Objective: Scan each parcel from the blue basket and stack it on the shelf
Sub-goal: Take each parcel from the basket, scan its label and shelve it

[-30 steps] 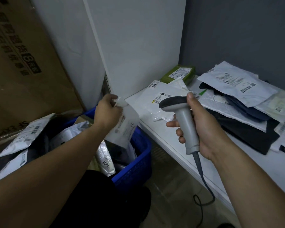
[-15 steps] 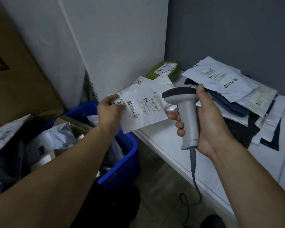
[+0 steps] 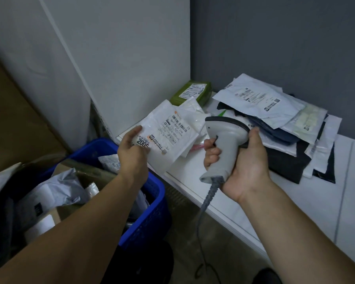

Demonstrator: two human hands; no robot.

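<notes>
Since a second ago, the white parcel [image 3: 168, 138] has risen clear of the basket and turned label-up, and the view has swung right toward the shelf.

At far left, the blue basket [image 3: 156, 203] sits on the floor beside the shelf, still crowded with grey and white mailers and a brown carton, so much of the task appears to remain.

Above its rim, the left hand [image 3: 131, 152] pinches the parcel by its near corner, thumb on top. This leaves the barcode and the large printed number uncovered and facing up, likely so the scanner can read them.

Just right of the parcel, the right hand [image 3: 244, 167] is wrapped round the handle of a grey corded scanner [image 3: 225, 140]. Its forefinger lies at the trigger and the scanner head is turned left toward the label, apparently ready to scan.

Behind both hands runs the white shelf [image 3: 213, 195]. A green parcel [image 3: 191, 93] lies in its back corner, and a loose pile of mailers [image 3: 260, 99] is stacked to the right, where this parcel probably goes next.
</notes>
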